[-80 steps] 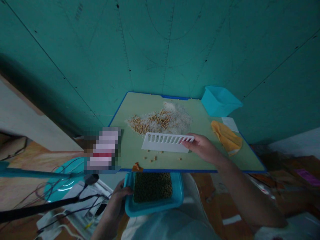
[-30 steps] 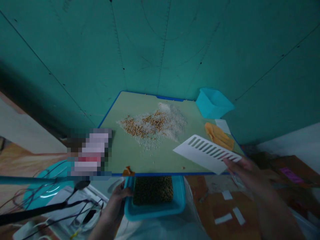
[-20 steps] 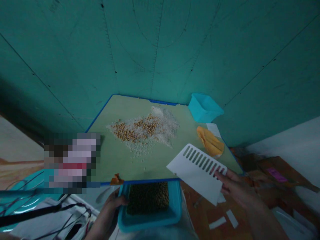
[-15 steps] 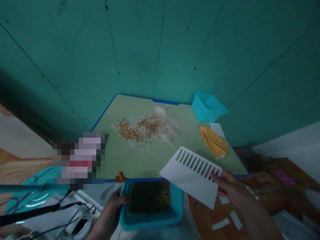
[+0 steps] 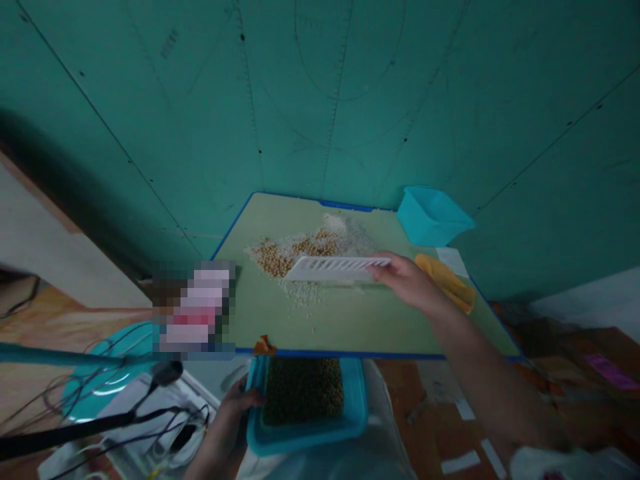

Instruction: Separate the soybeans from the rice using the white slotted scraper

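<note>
Tray (image 5: 306, 438) | holds dark grains (image 5: 296, 397), tan beans (image 5: 335, 385) | gripped by left hand (image 5: 232, 410)

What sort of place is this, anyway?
Probably an improvised indoor work corner, though I can't tell in what building. A blue-edged tabletop strewn with what look like soybeans stands close to a bare green wall with visible seams, and a turquoise bin sits at its far right corner.

Orange cloth (image 5: 453, 285) beside white paper (image 5: 454, 261), green wall (image 5: 320, 100) beyond.
</note>
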Available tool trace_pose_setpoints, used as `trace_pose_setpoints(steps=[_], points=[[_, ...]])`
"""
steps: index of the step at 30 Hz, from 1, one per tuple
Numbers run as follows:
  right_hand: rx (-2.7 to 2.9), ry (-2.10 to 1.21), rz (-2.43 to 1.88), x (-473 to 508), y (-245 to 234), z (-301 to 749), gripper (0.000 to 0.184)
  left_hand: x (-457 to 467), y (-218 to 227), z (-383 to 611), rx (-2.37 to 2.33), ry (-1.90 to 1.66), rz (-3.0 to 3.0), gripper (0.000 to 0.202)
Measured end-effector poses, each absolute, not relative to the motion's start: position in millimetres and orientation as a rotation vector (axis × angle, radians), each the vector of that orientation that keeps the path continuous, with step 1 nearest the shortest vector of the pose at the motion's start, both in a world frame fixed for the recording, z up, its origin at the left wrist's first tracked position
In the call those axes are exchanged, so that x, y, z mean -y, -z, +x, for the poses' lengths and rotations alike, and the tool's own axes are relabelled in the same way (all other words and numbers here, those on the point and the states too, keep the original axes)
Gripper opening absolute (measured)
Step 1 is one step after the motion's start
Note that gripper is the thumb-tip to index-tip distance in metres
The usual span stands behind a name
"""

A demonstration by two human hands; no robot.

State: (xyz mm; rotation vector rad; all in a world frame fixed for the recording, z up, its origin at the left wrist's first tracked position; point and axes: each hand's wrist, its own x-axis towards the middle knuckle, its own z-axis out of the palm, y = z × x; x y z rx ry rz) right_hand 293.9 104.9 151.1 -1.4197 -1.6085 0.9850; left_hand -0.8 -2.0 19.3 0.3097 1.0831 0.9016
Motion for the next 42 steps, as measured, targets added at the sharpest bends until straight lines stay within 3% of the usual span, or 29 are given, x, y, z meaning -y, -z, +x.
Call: trace_pose_setpoints(steps=[8,14,27,42], points=[[1.695,-0.986,-1.371,-145,-133,266,0.015,8,-24,-10,-1.092,-0.933,0.295,0.022],[1.629,-1.130,-1.376,-126,-132,271,0.022,3,-12,-17,-1.053,-0.944,0.334,0.025],[1.600,-1.068,-1.406,-135,-129,267,0.013,4,-10,-13,-1.019,-0.944,0.333,0.026],[1.637,-1.101,-1.360,-128,-136,262,0.018,1,-13,-14,-1.069,-0.954,0.366,0.025]])
